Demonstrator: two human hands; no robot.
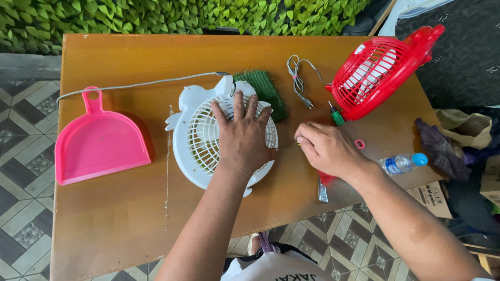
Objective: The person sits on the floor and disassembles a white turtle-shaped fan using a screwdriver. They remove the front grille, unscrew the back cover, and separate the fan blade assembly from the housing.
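The white fan (200, 136) lies flat, grille up, near the middle of the wooden bench (125, 213), and the left hand (243, 136) rests on top of it — palm down, fingers spread over the right half of the grille, pressing rather than gripping. Just to the right of the fan, the right hand (327, 150) sits on the bench with its fingers curled in, pinched on something thin at the fan's edge; what it is cannot be told from here. Under that hand lies a red-handled tool (324, 183) with a metal end pointing toward the near edge of the bench, and a small pink ring (359, 143) shows just past the knuckles. Behind the white fan lies a patch of green artificial turf (266, 89), partly tucked under the fan's rim, and a grey cable (140, 84) runs from the fan's top off to the left. There are two fans in all: the second, a red fan (380, 70), lies tilted at the far right corner, with a bundled grey cord (298, 78) and a green-handled screwdriver (336, 115) beside it. One pink dustpan (99, 143) lies at the left end, well apart from both hands. One plastic water bottle (403, 163) with a blue cap lies at the right edge, near the right forearm.
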